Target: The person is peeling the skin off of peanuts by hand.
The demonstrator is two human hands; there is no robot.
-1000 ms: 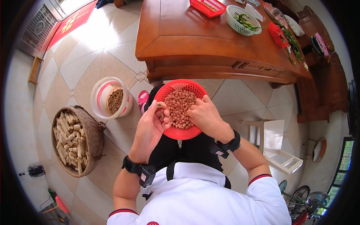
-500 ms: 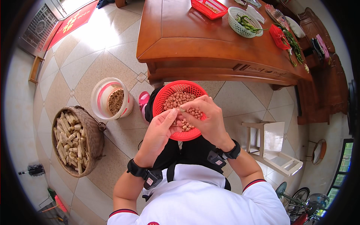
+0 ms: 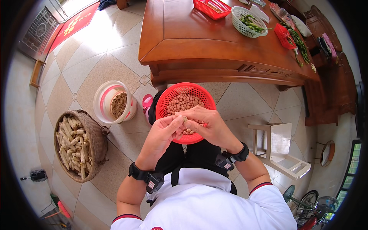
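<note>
L hand (image 3: 165,130) & R hand (image 3: 210,123) meet at fingertips, other fingers curled, both pinching small tan pc (image 3: 185,119) (too small to ID) over red plastic colander (image 3: 191,88) w/ shelled peanuts (image 3: 185,102). Beyond: white bkt (image 3: 100,102) w/ brown bits (image 3: 118,105), then wooden desk (image 3: 184,48).

Over the legs (image 3: 201,153) of the person (image 3: 207,199) sits a basket (image 3: 163,100) holding nuts (image 3: 182,103), left hand (image 3: 163,132) and right hand (image 3: 209,124) above it, just this side of the table (image 3: 199,42). Over on the left stand a bucket (image 3: 129,113) and, farther out, a hamper (image 3: 97,145) filled with corncobs (image 3: 73,142); a stool (image 3: 280,142) is off right.
</note>
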